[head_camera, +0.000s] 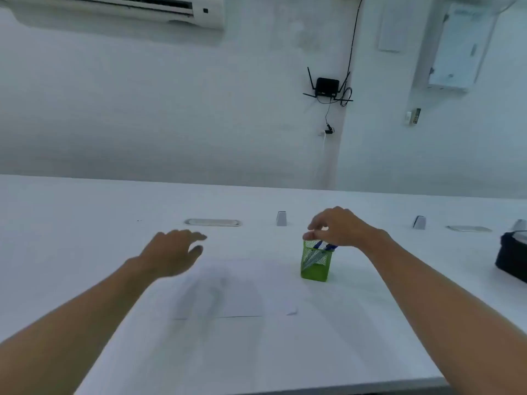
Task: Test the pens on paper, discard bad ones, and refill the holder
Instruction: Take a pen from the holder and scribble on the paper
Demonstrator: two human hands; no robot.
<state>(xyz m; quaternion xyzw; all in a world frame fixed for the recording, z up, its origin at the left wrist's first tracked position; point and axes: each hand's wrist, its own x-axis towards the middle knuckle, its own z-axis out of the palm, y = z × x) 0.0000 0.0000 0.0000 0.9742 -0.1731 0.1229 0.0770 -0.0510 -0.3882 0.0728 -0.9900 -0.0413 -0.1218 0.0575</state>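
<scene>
A green mesh pen holder (314,265) stands upright on the white table, right of centre. Several pens (322,248) with blue caps lean inside it. My right hand (338,228) hovers over the holder's rim with the fingertips pinched at the pens' tops; whether it grips one is unclear. A white sheet of paper (242,286) lies flat to the left of the holder. My left hand (174,250) floats above the paper's far left corner, fingers spread and holding nothing.
The white table (85,252) has oval cable grommets (212,222) and small grey posts (281,218) along its back. A dark bag (513,260) sits at the right edge. A wall with a router rises behind.
</scene>
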